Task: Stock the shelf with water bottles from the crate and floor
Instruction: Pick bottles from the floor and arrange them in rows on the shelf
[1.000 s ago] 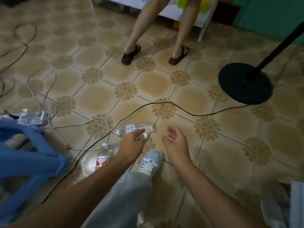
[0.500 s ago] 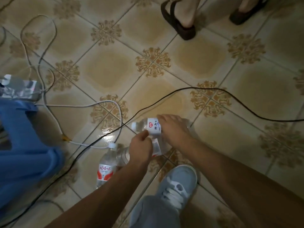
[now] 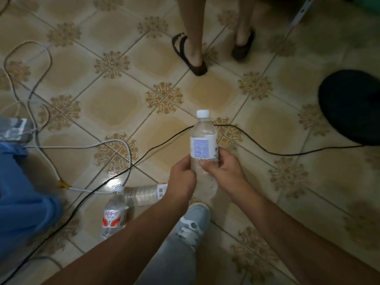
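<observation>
I hold a clear water bottle [image 3: 203,140] with a white cap upright above the tiled floor. My left hand [image 3: 182,178] grips its lower body from the left, and my right hand [image 3: 225,169] grips it from the right, thumb across the front. Two more bottles lie on the floor to the lower left: one with a red and white label [image 3: 113,217], and another [image 3: 144,194] lying sideways behind it, partly hidden by my left forearm. No shelf is in view.
A blue plastic crate or stool [image 3: 22,192] fills the left edge. Black and white cables [image 3: 127,161] cross the floor. Another person's sandalled feet [image 3: 193,56] stand ahead. A black round stand base [image 3: 351,105] sits at right. My grey shoe [image 3: 193,223] is below the bottle.
Both hands have lifted one bottle off the floor and turned it upright. The view has tilted up a little, bringing the stand base back into sight.
</observation>
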Demonstrator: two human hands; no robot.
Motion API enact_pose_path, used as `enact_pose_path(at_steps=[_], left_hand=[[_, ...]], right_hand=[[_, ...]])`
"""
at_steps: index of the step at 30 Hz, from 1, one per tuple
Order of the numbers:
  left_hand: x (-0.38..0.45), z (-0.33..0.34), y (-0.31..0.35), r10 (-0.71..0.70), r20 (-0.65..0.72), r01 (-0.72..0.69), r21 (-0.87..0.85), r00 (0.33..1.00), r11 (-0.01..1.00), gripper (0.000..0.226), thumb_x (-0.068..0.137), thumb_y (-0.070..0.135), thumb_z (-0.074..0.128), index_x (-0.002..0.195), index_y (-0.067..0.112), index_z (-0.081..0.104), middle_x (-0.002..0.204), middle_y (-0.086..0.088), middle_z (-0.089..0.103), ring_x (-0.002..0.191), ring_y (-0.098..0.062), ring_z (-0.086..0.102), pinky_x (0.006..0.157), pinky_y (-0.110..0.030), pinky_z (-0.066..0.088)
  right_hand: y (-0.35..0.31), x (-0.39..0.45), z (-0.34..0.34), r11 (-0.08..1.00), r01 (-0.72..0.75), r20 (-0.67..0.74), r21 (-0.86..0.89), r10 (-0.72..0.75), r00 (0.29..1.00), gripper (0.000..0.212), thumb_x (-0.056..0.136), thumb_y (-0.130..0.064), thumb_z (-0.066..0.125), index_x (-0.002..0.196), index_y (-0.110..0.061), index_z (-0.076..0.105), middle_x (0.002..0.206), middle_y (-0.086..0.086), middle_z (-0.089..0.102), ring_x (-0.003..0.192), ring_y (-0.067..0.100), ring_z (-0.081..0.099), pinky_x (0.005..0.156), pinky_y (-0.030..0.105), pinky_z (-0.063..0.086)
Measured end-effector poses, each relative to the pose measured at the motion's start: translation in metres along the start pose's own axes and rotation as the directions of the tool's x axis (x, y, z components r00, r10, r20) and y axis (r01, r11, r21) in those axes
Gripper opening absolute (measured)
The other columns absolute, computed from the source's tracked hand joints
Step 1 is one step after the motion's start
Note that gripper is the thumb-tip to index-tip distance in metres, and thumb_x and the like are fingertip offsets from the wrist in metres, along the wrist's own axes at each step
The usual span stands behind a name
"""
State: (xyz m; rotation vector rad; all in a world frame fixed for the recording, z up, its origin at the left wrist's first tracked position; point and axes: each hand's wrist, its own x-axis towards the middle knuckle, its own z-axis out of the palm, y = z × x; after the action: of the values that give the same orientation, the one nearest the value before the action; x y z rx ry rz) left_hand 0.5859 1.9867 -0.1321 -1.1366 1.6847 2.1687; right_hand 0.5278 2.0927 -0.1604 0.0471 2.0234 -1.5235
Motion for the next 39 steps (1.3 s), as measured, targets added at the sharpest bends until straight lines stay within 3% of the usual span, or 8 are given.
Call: enact_pose_path(at_steps=[4,8,12,17,22,25,31,39], left_hand=[[-0.071,0.044,0.047,0.165,0.169,-0.172,0.025,0.972,0.985,0.047,0.080,-0.016,0.048,0.110,0.013,0.070,0.091,-0.003,0.075,0.084,-0.019,0.071,0.066,-0.028,0.058],[-0.144,0.099,0.085,0.308,0.338,-0.370,0.136,0.889,0.919,0.060,0.078,-0.016,0.038,0.117,0.020,0.066,0.104,0.003,0.072,0.096,-0.010,0.068,0.080,-0.024,0.056],[-0.237,0.165,0.116,0.413,0.453,-0.513,0.122,0.790,0.850,0.057,0.084,-0.007,0.040,0.120,0.032,0.060,0.110,0.012,0.068,0.097,0.007,0.062,0.078,-0.008,0.050],[-0.362,0.239,0.122,0.468,0.627,-0.608,0.012,0.623,0.794,0.060,0.088,-0.009,0.039,0.127,0.033,0.054,0.119,0.018,0.063,0.108,0.012,0.055,0.092,-0.012,0.046],[-0.478,0.299,0.109,0.459,0.777,-0.649,-0.086,0.431,0.756,0.047,0.093,0.000,0.045,0.127,0.030,0.057,0.114,0.015,0.066,0.102,0.005,0.061,0.089,-0.020,0.052],[-0.547,0.326,0.098,0.420,0.845,-0.629,-0.135,0.331,0.766,0.043,0.094,0.002,0.045,0.124,0.029,0.058,0.111,0.014,0.067,0.094,0.005,0.063,0.073,-0.011,0.052],[-0.667,0.345,0.070,0.283,0.956,-0.558,-0.192,0.081,0.807,0.062,0.081,-0.019,0.037,0.113,0.027,0.063,0.096,0.009,0.073,0.088,-0.005,0.069,0.067,-0.019,0.056],[-0.774,0.340,0.018,0.044,0.964,-0.537,-0.183,-0.261,0.824,0.069,0.073,-0.022,0.033,0.107,0.027,0.068,0.104,-0.002,0.073,0.099,-0.021,0.068,0.086,-0.046,0.054]], right_hand=[[-0.051,-0.070,-0.057,0.995,0.075,-0.165,0.062,-0.064,0.984,0.037,0.081,-0.017,0.075,0.116,-0.019,0.065,0.104,-0.001,0.074,0.096,0.015,0.071,0.086,0.040,0.056],[-0.108,-0.151,-0.117,0.985,0.170,-0.345,0.035,-0.148,0.927,0.033,0.080,-0.011,0.078,0.110,-0.020,0.066,0.099,-0.002,0.075,0.091,0.013,0.071,0.083,0.038,0.057],[-0.155,-0.247,-0.176,0.967,0.255,-0.564,0.023,-0.198,0.802,0.038,0.075,-0.012,0.082,0.107,-0.023,0.065,0.096,-0.006,0.074,0.087,0.006,0.071,0.074,0.025,0.055],[-0.184,-0.383,-0.246,0.952,0.303,-0.752,-0.046,-0.233,0.617,0.043,0.070,-0.016,0.086,0.107,-0.023,0.066,0.093,-0.007,0.074,0.082,0.002,0.071,0.072,0.022,0.055],[-0.194,-0.522,-0.294,0.957,0.256,-0.878,-0.136,-0.236,0.417,0.050,0.069,-0.031,0.086,0.111,-0.031,0.057,0.095,-0.019,0.067,0.080,-0.010,0.065,0.062,0.008,0.048],[-0.193,-0.600,-0.312,0.962,0.214,-0.923,-0.167,-0.229,0.309,0.056,0.070,-0.039,0.084,0.117,-0.031,0.055,0.105,-0.017,0.066,0.092,-0.005,0.064,0.075,0.018,0.053],[-0.172,-0.745,-0.320,0.968,0.199,-0.968,-0.151,-0.185,0.171,0.053,0.072,-0.031,0.081,0.119,-0.030,0.056,0.111,-0.013,0.069,0.101,0.003,0.066,0.090,0.039,0.056],[-0.142,-0.882,-0.280,0.985,0.147,-0.991,-0.093,-0.078,-0.104,0.055,0.062,-0.025,0.085,0.113,-0.022,0.063,0.104,-0.005,0.072,0.095,0.012,0.070,0.089,0.044,0.057]])
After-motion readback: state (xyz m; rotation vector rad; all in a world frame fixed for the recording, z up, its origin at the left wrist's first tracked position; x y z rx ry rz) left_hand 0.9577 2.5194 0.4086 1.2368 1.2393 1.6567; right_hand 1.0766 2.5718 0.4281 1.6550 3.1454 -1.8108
